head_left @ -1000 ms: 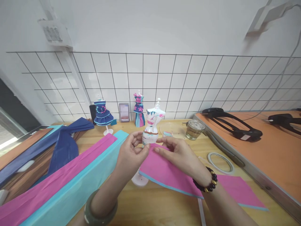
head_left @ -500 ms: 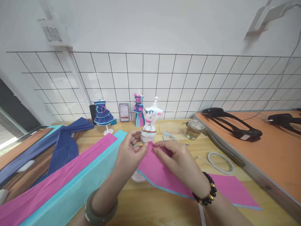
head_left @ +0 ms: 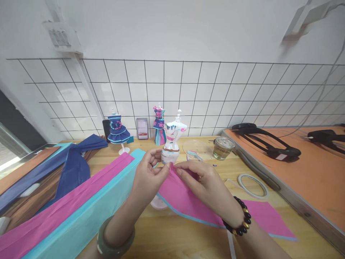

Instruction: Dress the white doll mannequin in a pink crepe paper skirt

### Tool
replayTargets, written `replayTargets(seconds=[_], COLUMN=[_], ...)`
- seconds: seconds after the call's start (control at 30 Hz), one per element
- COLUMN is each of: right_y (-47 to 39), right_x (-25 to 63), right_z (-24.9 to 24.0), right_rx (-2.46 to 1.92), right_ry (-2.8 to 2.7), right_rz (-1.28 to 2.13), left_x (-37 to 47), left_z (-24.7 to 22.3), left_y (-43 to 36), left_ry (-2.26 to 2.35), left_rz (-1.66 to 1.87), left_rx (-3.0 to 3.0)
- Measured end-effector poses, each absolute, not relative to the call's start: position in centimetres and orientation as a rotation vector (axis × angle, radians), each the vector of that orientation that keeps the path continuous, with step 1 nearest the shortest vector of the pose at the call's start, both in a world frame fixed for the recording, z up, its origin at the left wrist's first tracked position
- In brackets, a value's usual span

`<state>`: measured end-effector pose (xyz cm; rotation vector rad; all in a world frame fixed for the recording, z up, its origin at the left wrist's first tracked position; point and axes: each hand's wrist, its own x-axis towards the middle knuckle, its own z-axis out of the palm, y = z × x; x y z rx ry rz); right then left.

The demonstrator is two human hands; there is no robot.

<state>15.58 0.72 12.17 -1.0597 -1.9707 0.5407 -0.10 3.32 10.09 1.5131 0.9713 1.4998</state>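
A pink strip with a light blue edge (head_left: 188,201) hangs from my fingers and runs under my right wrist to the table's right side. My left hand (head_left: 152,174) pinches its upper edge with thumb and fingers. Close beside it, my right hand (head_left: 201,180) grips the same edge, where small folds gather. Just behind my fingertips stands a white dress form (head_left: 174,135) with pink and blue marks and a brown band round its hips. Its round base (head_left: 159,203) shows partly below my left hand.
Pink (head_left: 107,176) and light blue strips (head_left: 107,201) lie at the left, beside dark blue material (head_left: 72,169). Two dressed forms (head_left: 118,131) and a phone (head_left: 142,128) stand behind. At the right are a glass jar (head_left: 223,148), a tape roll (head_left: 253,186) and an orange board (head_left: 309,176).
The pink edge between my fingertips is bunched a little more tightly. My right hand and wrist have shifted slightly; my left hand has hardly moved.
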Motion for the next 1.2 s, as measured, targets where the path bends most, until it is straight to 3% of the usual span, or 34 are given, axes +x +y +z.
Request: replayTargets(seconds=[0.6, 1.2], right_y=[0.81, 1.22], right_x=[15.68, 16.27], right_z=[12.63, 12.28], right_rx=[-1.091, -1.220], right_ry=[-1.925, -1.936], right_rz=[0.719, 0.608], left_x=[-0.15, -0.44], left_z=[10.11, 10.70], left_y=[3.16, 3.00], left_ry=[0.944, 0.870], left_rz=[1.462, 1.310], left_rx=[1.478, 1.272])
